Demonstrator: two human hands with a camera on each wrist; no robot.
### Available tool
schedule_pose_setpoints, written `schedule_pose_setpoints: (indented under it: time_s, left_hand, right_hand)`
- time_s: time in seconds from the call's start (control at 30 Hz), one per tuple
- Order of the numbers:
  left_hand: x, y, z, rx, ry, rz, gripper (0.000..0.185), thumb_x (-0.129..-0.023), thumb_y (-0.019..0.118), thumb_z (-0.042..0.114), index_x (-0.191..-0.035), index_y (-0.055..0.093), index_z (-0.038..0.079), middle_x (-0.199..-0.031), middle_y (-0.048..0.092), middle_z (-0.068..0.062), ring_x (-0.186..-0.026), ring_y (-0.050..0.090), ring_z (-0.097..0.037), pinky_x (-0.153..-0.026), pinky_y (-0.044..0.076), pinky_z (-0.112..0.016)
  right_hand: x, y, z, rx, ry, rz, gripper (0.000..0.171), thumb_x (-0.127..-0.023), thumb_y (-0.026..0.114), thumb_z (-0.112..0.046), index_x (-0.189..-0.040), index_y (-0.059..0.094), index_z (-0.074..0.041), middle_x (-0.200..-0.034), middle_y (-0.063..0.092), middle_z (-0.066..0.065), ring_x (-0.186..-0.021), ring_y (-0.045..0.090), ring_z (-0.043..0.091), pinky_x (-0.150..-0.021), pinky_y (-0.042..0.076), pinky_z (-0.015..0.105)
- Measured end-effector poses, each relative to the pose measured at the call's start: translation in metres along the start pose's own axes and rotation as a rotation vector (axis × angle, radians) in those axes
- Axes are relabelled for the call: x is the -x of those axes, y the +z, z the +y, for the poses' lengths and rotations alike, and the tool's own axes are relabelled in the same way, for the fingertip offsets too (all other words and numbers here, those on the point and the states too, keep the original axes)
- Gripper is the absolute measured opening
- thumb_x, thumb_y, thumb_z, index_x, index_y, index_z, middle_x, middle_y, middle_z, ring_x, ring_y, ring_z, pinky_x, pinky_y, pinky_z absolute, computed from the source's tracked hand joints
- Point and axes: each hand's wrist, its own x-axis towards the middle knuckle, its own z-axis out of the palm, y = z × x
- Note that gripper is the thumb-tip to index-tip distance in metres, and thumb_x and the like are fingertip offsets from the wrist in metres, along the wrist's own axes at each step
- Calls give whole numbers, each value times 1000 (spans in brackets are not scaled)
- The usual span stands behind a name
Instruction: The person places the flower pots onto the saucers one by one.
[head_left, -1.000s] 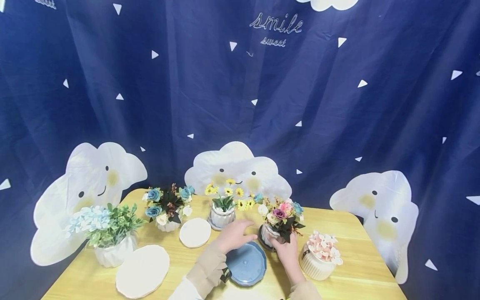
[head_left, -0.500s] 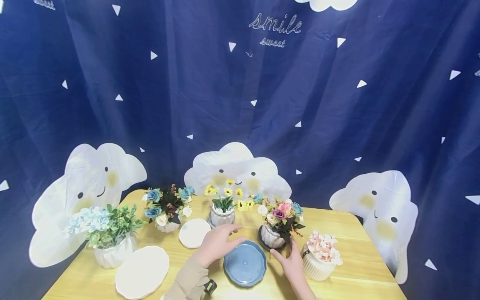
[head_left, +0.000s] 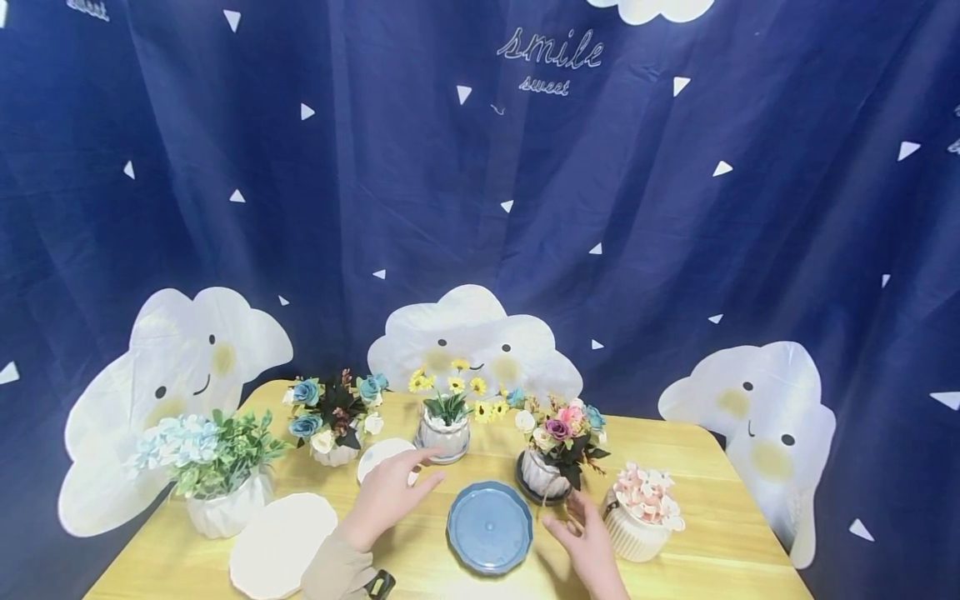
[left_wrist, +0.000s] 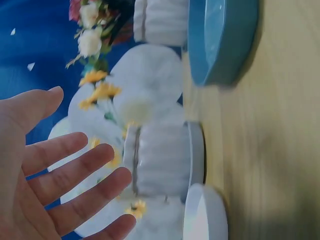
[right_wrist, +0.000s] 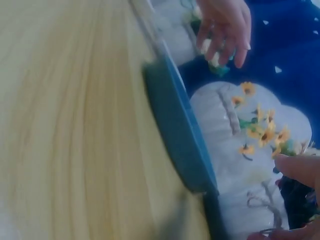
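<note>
In the head view my left hand hovers with loose, spread fingers left of a blue scalloped plate, partly covering a small white plate. The left wrist view shows this palm and its fingers holding nothing. On the plate's other side, my right hand has relaxed fingers beside a white flowerpot of pink, purple and blue flowers, which stands on a dark saucer. Whether the fingertips touch it I cannot tell. Behind the blue plate, a white pot of yellow flowers sits on a grey saucer.
A ribbed white pot with pale pink flowers stands at the right. Toward the left are a pot of blue roses, a pot of light blue hydrangeas and a large white plate. A blue cloud-print curtain hangs behind the wooden table.
My right hand has let go of the pot with pink and purple flowers and drawn back toward me. My left hand has moved left, away from the blue plate. The pots stay in place.
</note>
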Motion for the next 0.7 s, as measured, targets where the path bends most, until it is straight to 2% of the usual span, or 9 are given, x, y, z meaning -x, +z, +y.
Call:
schedule_pose_setpoints:
  time_s: [0.17,0.3,0.4,0.7]
  left_hand:
    - [6,-15,-11,28,-54,61,38,-87,69,41,-118,69,19,-106,73,3,-92,68,-16,-78,54,-33]
    - [11,-27,-20,46,-101,94,39,-88,70,39,-120,69,17,-107,73,0,-93,69,-20,-79,54,-36]
    - [14,-35,-26,51,-145,116,41,-89,69,40,-121,68,15,-102,74,-2,-94,69,-22,-79,54,-39]
    - [19,-44,-47,66,-206,149,42,-90,66,42,-123,67,15,-109,73,-7,-100,68,-26,-88,53,-48]
  right_hand:
    - [4,6,-9,2,-30,-45,56,-87,73,-18,-127,49,13,-118,63,26,-109,62,33,-90,56,34]
    - [5,17,-18,-40,-47,-104,42,-87,72,-19,-117,58,7,-109,68,18,-96,63,11,-81,53,21]
    - [5,28,-25,-67,-72,-154,33,-89,70,-20,-111,63,5,-102,70,15,-86,61,1,-75,52,18]
    - [-1,62,-47,-176,-120,-309,27,-94,63,-20,-102,65,6,-93,69,23,-76,63,5,-68,58,26]
